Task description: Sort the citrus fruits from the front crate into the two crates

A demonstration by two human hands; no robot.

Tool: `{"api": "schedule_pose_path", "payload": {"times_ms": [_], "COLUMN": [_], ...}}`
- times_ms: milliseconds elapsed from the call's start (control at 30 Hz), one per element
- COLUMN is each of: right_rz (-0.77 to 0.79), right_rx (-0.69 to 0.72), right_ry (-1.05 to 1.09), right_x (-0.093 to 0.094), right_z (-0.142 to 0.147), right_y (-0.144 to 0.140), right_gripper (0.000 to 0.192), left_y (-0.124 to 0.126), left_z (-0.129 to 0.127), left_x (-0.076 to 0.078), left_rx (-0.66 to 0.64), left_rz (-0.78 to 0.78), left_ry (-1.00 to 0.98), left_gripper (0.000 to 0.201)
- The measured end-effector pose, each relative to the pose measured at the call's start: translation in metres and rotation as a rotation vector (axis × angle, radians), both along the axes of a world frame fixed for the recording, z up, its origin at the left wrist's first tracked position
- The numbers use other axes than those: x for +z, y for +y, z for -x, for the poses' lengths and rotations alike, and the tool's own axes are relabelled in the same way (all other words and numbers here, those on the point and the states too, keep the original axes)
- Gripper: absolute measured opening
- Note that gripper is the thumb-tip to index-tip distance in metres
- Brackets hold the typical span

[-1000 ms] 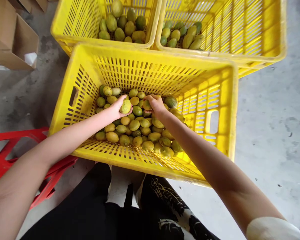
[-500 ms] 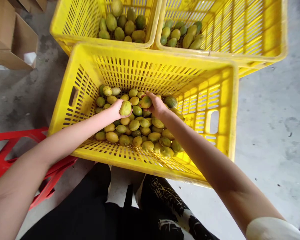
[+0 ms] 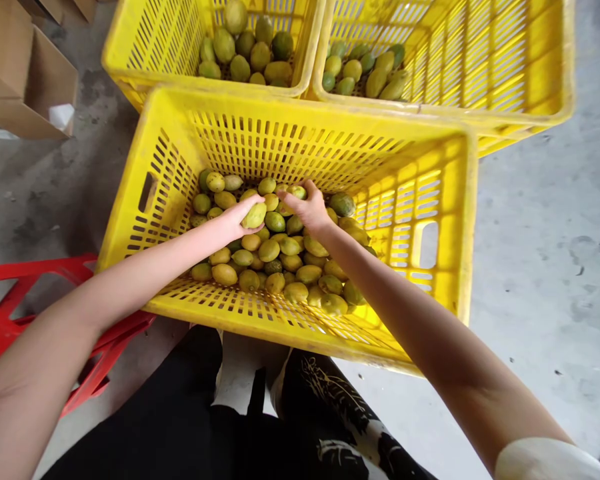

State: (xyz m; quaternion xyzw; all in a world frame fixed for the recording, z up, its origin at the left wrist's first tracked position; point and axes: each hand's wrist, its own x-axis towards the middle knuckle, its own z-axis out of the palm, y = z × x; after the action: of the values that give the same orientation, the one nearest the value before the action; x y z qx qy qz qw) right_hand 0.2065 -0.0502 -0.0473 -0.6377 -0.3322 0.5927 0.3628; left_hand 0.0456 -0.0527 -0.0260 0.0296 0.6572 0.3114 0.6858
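Here, inside the near crate (image 3: 300, 120), the left hand (image 3: 230, 223) grips one fruit (image 3: 255, 215), the right hand (image 3: 310, 208) pinches another fruit (image 3: 297, 192); most of the heap (image 3: 280, 267) remains below them.

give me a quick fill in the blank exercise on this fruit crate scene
1. Both hands reach into the nearest crate, whose colour is ____.
2. The left hand holds one yellow-green ____.
3. Beyond the nearest crate stand ____ more yellow crates with fruit in them.
4. The plastic stool at the left edge, beside the nearest crate, is ____ in colour.

Missing words: yellow; fruit; two; red
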Motion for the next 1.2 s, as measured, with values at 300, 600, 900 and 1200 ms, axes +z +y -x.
{"api": "schedule_pose_path", "payload": {"times_ms": [300, 600, 900, 1200], "right_rz": [0.033, 0.247, 0.419, 0.486], "right_rx": [-0.013, -0.078, -0.040, -0.144], "right_ry": [0.009, 0.163, 0.271, 0.337], "right_x": [-0.007, -0.011, 0.021, 0.010], "right_z": [-0.002, -0.008, 0.002, 0.003], "right_y": [0.004, 0.011, 0.002, 0.008], "right_gripper": [0.023, 0.030, 0.011, 0.019], "left_y": [0.005, 0.004, 0.002, -0.001], "left_z": [0.003, 0.006, -0.001, -0.004], "left_x": [-0.016, -0.015, 0.000, 0.005], "left_rx": [0.094, 0.067, -0.044, -0.123], "left_rz": [0.144, 0.189, 0.091, -0.025], "left_ry": [-0.136, -0.147, -0.118, -0.009], "left_gripper": [0.027, 0.035, 0.032, 0.003]}}
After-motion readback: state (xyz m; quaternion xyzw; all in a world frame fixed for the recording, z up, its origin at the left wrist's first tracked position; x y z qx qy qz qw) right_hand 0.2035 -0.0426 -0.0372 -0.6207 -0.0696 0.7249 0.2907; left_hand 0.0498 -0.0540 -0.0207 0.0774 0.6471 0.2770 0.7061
